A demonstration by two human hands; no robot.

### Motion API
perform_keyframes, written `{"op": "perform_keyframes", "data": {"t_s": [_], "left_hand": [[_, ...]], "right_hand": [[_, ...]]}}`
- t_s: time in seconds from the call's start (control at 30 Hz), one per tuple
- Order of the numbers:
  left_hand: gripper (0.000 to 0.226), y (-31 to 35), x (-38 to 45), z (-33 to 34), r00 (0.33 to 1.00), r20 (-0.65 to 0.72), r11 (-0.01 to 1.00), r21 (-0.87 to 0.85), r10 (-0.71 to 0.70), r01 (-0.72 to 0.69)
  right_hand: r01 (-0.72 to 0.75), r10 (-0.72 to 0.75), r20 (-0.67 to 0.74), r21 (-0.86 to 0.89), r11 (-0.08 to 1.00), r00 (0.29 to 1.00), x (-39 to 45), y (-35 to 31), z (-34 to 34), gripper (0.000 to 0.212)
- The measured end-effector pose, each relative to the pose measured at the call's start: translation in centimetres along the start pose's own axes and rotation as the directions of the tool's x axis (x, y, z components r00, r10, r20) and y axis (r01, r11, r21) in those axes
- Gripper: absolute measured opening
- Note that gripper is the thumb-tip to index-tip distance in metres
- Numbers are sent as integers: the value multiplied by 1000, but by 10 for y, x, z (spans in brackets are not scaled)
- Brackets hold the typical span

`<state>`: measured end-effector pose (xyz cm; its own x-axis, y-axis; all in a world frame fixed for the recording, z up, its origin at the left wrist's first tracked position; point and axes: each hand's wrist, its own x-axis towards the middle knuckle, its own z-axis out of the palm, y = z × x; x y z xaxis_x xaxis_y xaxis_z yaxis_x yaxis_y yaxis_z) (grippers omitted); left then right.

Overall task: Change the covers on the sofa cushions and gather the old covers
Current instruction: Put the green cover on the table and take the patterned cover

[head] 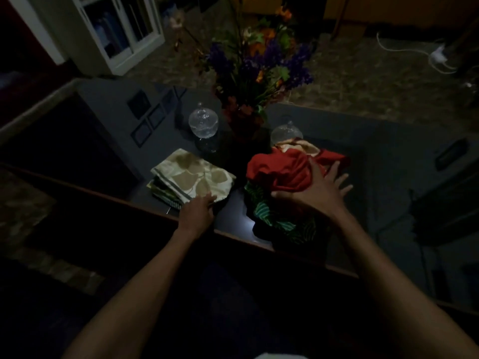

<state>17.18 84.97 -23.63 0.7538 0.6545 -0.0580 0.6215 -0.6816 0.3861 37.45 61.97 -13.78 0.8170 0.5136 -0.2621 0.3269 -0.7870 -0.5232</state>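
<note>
At far upper left a white cabinet (114,32) stood on the patterned floor. Below it a dark glossy table (233,216) ran across the view, its wooden edge nearest the person.

On the left part of the table lay a folded stack of covers (193,177), the top one cream with tan leaf shapes, striped and green layers showing beneath. The left hand (198,212) rested at the near corner of this stack, its fingertips touching the edge of the top cover; the lighting was too dim to tell whether the fingers pinched the cloth or only lay against it.

Behind the stack stood a clear glass jar (203,123). At the centre of the table was a vase of purple and orange flowers (259,63), and a second glass jar (286,134) stood just to its right.

Right of centre, a loose heap of covers (282,177) sat at the table's near edge: a red cover on top, green-patterned fabric below. The right hand (315,191) lay over the red cover, fingers spread and straight, thumb pressed against the near side of the heap.

At far upper right a white cable (438,55) lay on the floor.
</note>
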Motion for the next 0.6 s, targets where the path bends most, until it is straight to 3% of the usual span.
{"op": "perform_keyframes", "data": {"t_s": [0.13,0.23,0.33,0.4,0.5,0.53,0.6], "left_hand": [[39,8,-13,-29,976,-182,974,-213,-115,75],[29,19,-17,-63,960,-255,938,-347,-115,20],[18,23,-23,-105,944,-304,897,-441,-130,-19],[14,21,-29,-131,932,-322,856,-516,-163,-29],[24,11,-45,-164,921,-304,741,-671,-244,-25],[24,8,-52,-174,919,-282,679,-734,-277,-21],[25,3,-68,-190,908,-246,575,-818,-339,-7]], "right_hand": [[117,-129,-111,-102,988,985,-11,-34,-7,128],[184,-209,-199,-138,973,958,-19,-68,0,115],[359,-368,-248,-81,930,896,-24,-104,16,100],[516,-495,-163,130,847,854,-27,-129,31,97],[528,-628,75,470,707,774,-41,-171,62,126],[542,-667,112,491,682,737,-48,-183,73,132],[623,-746,112,477,620,657,-57,-204,91,120]]}}
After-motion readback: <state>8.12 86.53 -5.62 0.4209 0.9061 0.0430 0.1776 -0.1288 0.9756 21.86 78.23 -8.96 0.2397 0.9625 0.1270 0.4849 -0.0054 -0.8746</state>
